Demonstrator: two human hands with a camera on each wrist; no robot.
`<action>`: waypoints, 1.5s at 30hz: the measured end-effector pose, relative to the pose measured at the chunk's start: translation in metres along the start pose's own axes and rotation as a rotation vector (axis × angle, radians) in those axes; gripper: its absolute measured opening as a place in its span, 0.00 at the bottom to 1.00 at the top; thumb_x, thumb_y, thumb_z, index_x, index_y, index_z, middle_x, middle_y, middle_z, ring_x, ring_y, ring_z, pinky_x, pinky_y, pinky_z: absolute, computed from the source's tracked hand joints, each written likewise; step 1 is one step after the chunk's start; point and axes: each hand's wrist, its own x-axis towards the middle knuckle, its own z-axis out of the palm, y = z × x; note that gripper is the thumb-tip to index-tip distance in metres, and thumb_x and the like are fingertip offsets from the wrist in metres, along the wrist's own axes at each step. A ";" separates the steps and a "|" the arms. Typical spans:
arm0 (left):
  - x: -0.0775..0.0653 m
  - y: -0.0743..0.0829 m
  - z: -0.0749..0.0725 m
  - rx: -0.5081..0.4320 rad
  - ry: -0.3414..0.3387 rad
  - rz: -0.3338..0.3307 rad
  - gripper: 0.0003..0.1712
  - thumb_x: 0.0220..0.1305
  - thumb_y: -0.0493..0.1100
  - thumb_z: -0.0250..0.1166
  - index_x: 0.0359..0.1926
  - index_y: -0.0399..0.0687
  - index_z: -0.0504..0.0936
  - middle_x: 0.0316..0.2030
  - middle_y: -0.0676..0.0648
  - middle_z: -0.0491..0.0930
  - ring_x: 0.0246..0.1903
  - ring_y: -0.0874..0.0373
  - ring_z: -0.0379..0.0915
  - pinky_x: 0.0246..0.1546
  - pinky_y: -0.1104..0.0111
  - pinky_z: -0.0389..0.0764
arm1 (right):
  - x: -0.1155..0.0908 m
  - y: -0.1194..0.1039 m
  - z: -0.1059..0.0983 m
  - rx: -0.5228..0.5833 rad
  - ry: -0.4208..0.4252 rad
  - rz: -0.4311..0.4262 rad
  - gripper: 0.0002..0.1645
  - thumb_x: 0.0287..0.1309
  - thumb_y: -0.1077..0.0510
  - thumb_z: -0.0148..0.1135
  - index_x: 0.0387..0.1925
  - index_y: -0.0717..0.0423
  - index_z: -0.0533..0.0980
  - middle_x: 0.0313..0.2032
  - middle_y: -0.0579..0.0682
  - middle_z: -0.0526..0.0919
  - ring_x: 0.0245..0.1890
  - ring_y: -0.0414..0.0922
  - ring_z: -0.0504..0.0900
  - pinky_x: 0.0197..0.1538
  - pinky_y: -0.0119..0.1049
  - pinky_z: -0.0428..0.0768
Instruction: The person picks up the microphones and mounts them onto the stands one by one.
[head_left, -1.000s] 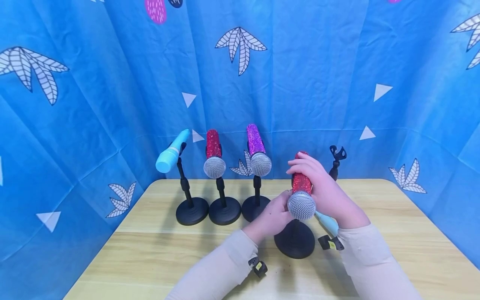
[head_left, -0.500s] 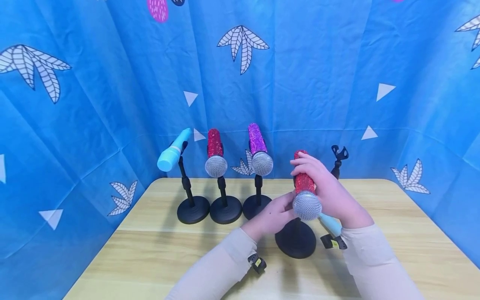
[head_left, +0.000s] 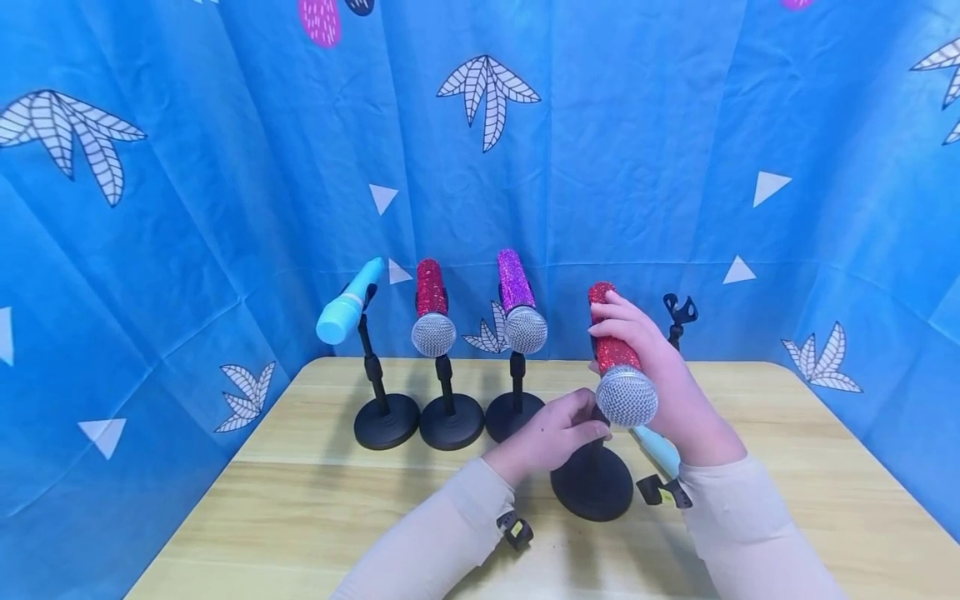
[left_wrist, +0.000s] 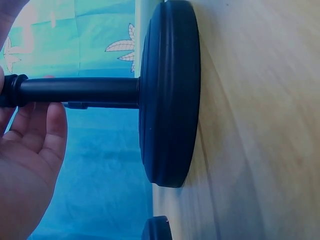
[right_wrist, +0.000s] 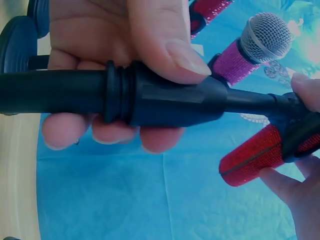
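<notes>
On the table's right half, a red glittery microphone (head_left: 627, 397) with a silver mesh head sits in the clip of a black desk stand (head_left: 592, 485). My right hand (head_left: 663, 379) holds the microphone's red handle, fingers over its top. Lower down, my left hand (head_left: 551, 433) grips the stand's pole. In the right wrist view, the left hand's thumb (right_wrist: 172, 55) presses the black collar (right_wrist: 175, 97) while its fingers wrap beneath. The round base (left_wrist: 170, 95) rests upright on the wood in the left wrist view.
Left of the hands stand a light blue microphone (head_left: 341, 318), another red one (head_left: 432, 321) and a purple one (head_left: 517, 304), each on a black stand. Behind my right hand are a bare stand clip (head_left: 679, 310) and a light blue microphone (head_left: 658, 452) lying on the table (head_left: 300, 517).
The held red microphone has shifted up, its mesh head swinging to the right, and my right hand has moved with it. My left hand remains on the pole.
</notes>
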 end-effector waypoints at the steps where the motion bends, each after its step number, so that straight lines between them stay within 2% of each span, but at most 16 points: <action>1: 0.000 0.000 0.000 -0.007 -0.001 -0.003 0.06 0.74 0.44 0.61 0.46 0.49 0.76 0.35 0.57 0.81 0.38 0.69 0.75 0.43 0.74 0.78 | 0.000 0.000 0.000 0.003 0.006 -0.003 0.47 0.34 0.72 0.83 0.61 0.54 0.74 0.69 0.58 0.69 0.74 0.53 0.59 0.59 0.30 0.73; 7: -0.001 0.001 0.003 -0.059 -0.025 -0.022 0.08 0.75 0.43 0.61 0.49 0.47 0.76 0.38 0.55 0.83 0.42 0.70 0.78 0.49 0.74 0.78 | -0.004 0.001 0.001 0.001 0.023 -0.040 0.46 0.32 0.74 0.83 0.58 0.54 0.76 0.67 0.59 0.71 0.74 0.56 0.59 0.60 0.30 0.72; 17: 0.001 0.003 0.000 -0.049 -0.016 -0.044 0.09 0.75 0.46 0.60 0.52 0.49 0.77 0.38 0.57 0.83 0.43 0.69 0.78 0.50 0.73 0.78 | -0.001 0.003 -0.001 -0.017 0.013 -0.042 0.45 0.33 0.73 0.83 0.58 0.54 0.75 0.68 0.58 0.70 0.74 0.54 0.58 0.60 0.34 0.73; 25: -0.002 0.003 -0.005 -0.192 -0.035 -0.062 0.18 0.81 0.44 0.48 0.63 0.44 0.75 0.46 0.45 0.84 0.49 0.63 0.79 0.57 0.68 0.76 | 0.004 0.005 0.000 -0.013 0.002 -0.057 0.46 0.32 0.72 0.84 0.58 0.54 0.75 0.68 0.55 0.70 0.74 0.54 0.58 0.58 0.35 0.75; 28: -0.003 0.001 -0.004 -0.218 -0.048 -0.049 0.20 0.82 0.44 0.46 0.65 0.43 0.74 0.48 0.44 0.84 0.50 0.63 0.80 0.58 0.68 0.76 | 0.004 0.005 0.001 -0.015 -0.005 -0.051 0.46 0.32 0.72 0.84 0.58 0.54 0.75 0.68 0.56 0.70 0.74 0.53 0.58 0.58 0.41 0.77; 32: -0.002 -0.003 0.000 -0.210 -0.028 -0.024 0.15 0.80 0.42 0.49 0.58 0.43 0.76 0.45 0.47 0.84 0.47 0.64 0.81 0.55 0.68 0.78 | 0.002 0.005 0.001 -0.025 -0.008 -0.032 0.46 0.33 0.72 0.84 0.58 0.53 0.75 0.68 0.58 0.70 0.74 0.53 0.58 0.56 0.48 0.79; 36: -0.001 -0.003 0.003 -0.222 0.011 -0.013 0.09 0.77 0.41 0.55 0.52 0.43 0.75 0.41 0.48 0.84 0.44 0.65 0.82 0.51 0.69 0.79 | 0.000 0.006 0.000 -0.023 -0.005 -0.021 0.46 0.34 0.72 0.83 0.58 0.53 0.75 0.68 0.58 0.70 0.74 0.52 0.58 0.57 0.41 0.77; 41: 0.002 -0.001 0.009 -0.294 0.052 -0.033 0.14 0.74 0.40 0.61 0.55 0.43 0.69 0.44 0.49 0.80 0.41 0.63 0.82 0.52 0.68 0.80 | -0.001 0.006 -0.001 -0.008 -0.006 -0.015 0.45 0.35 0.72 0.83 0.59 0.54 0.75 0.68 0.57 0.69 0.74 0.52 0.58 0.58 0.33 0.74; 45: 0.001 0.001 0.009 -0.271 0.057 -0.052 0.13 0.75 0.41 0.60 0.55 0.44 0.70 0.44 0.50 0.81 0.42 0.63 0.83 0.52 0.69 0.79 | -0.001 0.006 -0.002 -0.008 -0.003 -0.019 0.45 0.34 0.72 0.83 0.58 0.55 0.75 0.68 0.58 0.70 0.74 0.53 0.58 0.58 0.32 0.73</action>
